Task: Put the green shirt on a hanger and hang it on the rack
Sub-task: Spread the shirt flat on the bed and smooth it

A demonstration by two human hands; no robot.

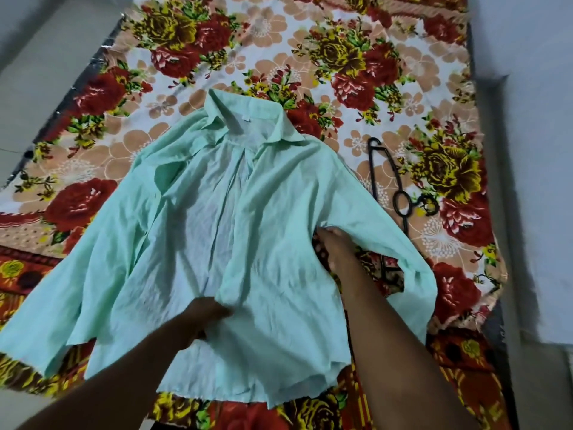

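The light green shirt (217, 237) lies spread open on the bed, collar away from me, sleeves out to both sides. My left hand (201, 315) grips the edge of the right front panel near the shirt's middle. My right hand (336, 246) reaches under the armpit of the right sleeve, with its fingertips hidden by cloth. A black plastic hanger (400, 193) lies flat on the sheet to the right of the shirt; part of it is hidden under the right sleeve. No rack is in view.
The bed is covered by a flowered sheet (310, 57) in red, yellow and peach. Pale floor (46, 72) runs along the left of the bed, and a pale wall (533, 150) stands close on the right.
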